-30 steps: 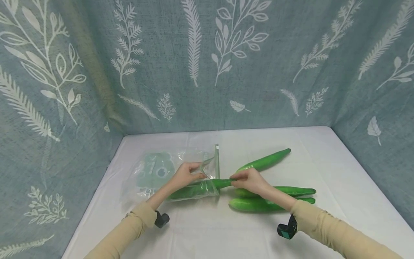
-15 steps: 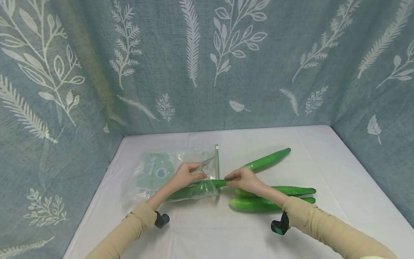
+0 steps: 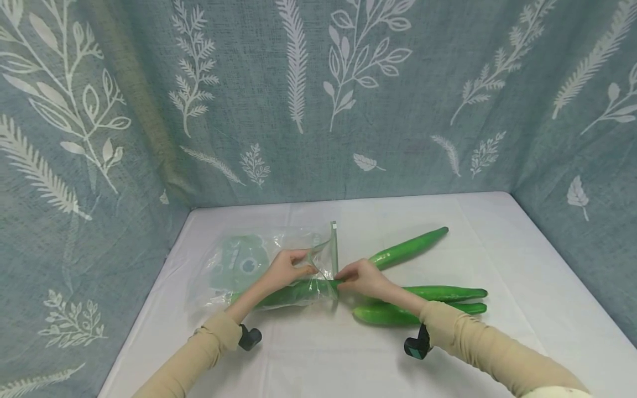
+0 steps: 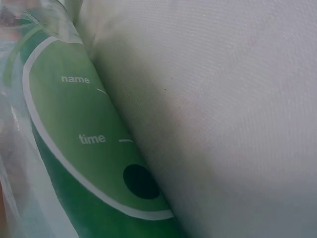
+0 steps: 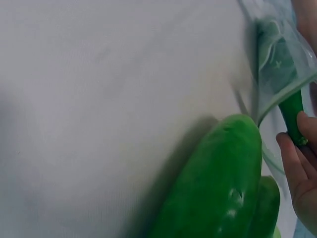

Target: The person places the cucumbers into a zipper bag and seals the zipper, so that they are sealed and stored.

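A clear zip bag (image 3: 199,276) lies on its side with its mouth facing right; its green print with "name" and "time" shows in the left wrist view. Inside it lies most of a cucumber (image 3: 293,293). My left hand (image 3: 286,269) pinches the upper lip of the mouth and holds it raised. At the mouth, my right hand (image 3: 367,279) pinches the cucumber's dark thin end between thumb and fingers. In the right wrist view the cucumber's end (image 5: 292,111) sticks out past the bag's rim (image 5: 285,94).
A loose cucumber (image 3: 410,247) lies slanted behind my right hand. Under my right forearm, two more cucumbers, a rear one (image 3: 448,292) and a front one (image 3: 380,316), lie side by side. White cloth (image 3: 323,359) covers the table, with curtains (image 3: 318,110) around it.
My right hand has moved left with the cucumber, which has slid deeper into the bag. My left hand has stayed at the bag's mouth.
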Action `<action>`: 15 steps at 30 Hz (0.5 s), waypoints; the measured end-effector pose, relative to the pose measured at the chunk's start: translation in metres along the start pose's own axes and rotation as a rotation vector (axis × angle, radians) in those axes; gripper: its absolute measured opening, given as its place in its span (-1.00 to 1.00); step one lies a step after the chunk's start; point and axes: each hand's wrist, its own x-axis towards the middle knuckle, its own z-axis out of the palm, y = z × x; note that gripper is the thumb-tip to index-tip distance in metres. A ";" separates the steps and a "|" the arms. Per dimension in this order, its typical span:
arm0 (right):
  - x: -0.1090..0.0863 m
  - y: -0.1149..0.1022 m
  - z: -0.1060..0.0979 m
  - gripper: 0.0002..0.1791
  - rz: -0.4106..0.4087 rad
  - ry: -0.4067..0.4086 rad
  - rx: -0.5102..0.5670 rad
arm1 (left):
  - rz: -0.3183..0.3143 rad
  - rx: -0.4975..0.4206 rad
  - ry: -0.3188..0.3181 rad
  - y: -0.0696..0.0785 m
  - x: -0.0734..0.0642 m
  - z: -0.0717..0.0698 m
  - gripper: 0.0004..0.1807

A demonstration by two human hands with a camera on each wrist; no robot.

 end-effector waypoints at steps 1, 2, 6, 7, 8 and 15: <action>0.001 0.000 0.002 -0.74 -0.009 -0.007 -0.009 | -0.003 -0.002 0.001 0.000 0.000 0.000 -0.49; 0.001 0.000 0.004 -0.75 -0.016 -0.014 -0.016 | -0.006 -0.002 0.000 0.001 -0.001 0.000 -0.49; 0.003 0.000 0.009 -0.76 -0.065 -0.058 -0.061 | -0.017 -0.019 0.000 0.001 -0.001 0.000 -0.49; 0.002 0.000 0.010 -0.77 -0.076 -0.067 -0.073 | -0.020 -0.026 0.000 0.001 -0.001 0.001 -0.49; 0.002 0.001 0.011 -0.77 -0.082 -0.077 -0.080 | -0.016 -0.026 0.000 0.001 -0.001 0.001 -0.50; -0.001 0.001 0.010 -0.77 -0.109 -0.086 -0.090 | -0.010 -0.017 0.009 0.001 -0.003 0.001 -0.49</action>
